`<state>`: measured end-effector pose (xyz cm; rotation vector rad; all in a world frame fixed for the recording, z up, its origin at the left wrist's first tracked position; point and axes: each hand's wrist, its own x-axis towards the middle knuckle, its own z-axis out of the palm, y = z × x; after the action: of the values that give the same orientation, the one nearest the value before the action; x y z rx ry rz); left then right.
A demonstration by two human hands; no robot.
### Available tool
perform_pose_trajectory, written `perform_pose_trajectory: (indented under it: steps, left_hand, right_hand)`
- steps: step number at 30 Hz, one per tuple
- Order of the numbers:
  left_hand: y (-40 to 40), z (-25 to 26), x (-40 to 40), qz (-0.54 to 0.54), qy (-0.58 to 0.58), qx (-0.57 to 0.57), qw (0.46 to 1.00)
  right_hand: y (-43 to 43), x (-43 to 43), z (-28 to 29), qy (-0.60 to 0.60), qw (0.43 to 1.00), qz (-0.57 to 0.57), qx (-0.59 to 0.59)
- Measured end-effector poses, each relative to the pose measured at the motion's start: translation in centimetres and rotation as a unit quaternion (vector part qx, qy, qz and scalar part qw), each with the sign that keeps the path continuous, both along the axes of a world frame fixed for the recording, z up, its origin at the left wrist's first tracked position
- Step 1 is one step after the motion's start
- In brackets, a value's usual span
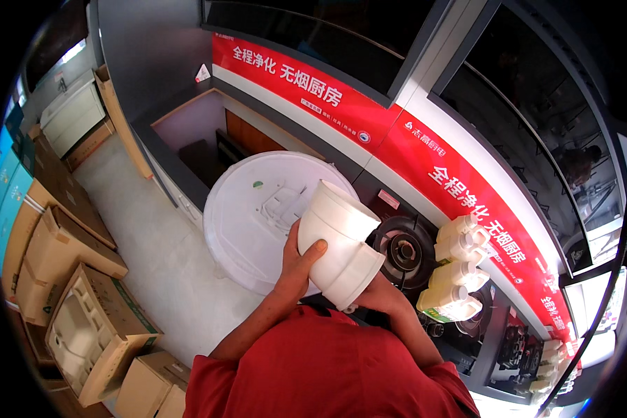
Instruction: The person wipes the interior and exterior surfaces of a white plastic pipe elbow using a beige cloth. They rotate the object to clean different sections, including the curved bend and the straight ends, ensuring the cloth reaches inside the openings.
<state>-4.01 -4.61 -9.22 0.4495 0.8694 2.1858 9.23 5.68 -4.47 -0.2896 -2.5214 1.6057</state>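
Note:
A white plastic pipe tee fitting (332, 245) is held up in front of my red shirt. My left hand (299, 264) grips its left side, thumb across the front and fingers behind it. My right hand (381, 295) supports it from the lower right, its fingers largely hidden behind the fitting. Beyond and below the fitting lies a large round white disc-shaped lamp or cover (245, 230), with a small green sticker and a moulded or wired centre. The fitting hides part of its right side.
Right of the fitting are a gas hob burner (405, 251) and several plastic jugs of yellowish liquid (449, 292). A counter with a rectangular cutout (172, 109) stands behind the disc. Cardboard boxes (68, 251) line the left side, and a red printed banner (303, 83) runs along the wall.

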Motion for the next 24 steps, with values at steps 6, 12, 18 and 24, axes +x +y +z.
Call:
perform_pose_trajectory:
  steps: [6, 12, 18, 24]
  left_hand:
    - [0.4, 1.0, 0.1, 0.070, 0.106, 0.003, 0.992]
    - [0.8, 0.5, 1.8, -0.030, 0.072, 0.016, 0.997]
    - [1.0, 0.4, 2.6, -0.106, 0.004, 0.015, 0.994]
    - [0.8, 1.0, 2.4, -0.112, -0.001, 0.009, 0.994]
  right_hand:
    - [0.0, -1.0, -0.7, 0.079, 0.950, -0.026, 0.300]
    - [1.4, -1.0, -4.5, 0.091, 0.866, -0.020, 0.491]
    - [1.1, -1.3, -4.2, 0.105, 0.961, -0.064, 0.249]
    - [1.3, -1.1, -4.0, 0.057, 0.994, -0.092, 0.026]
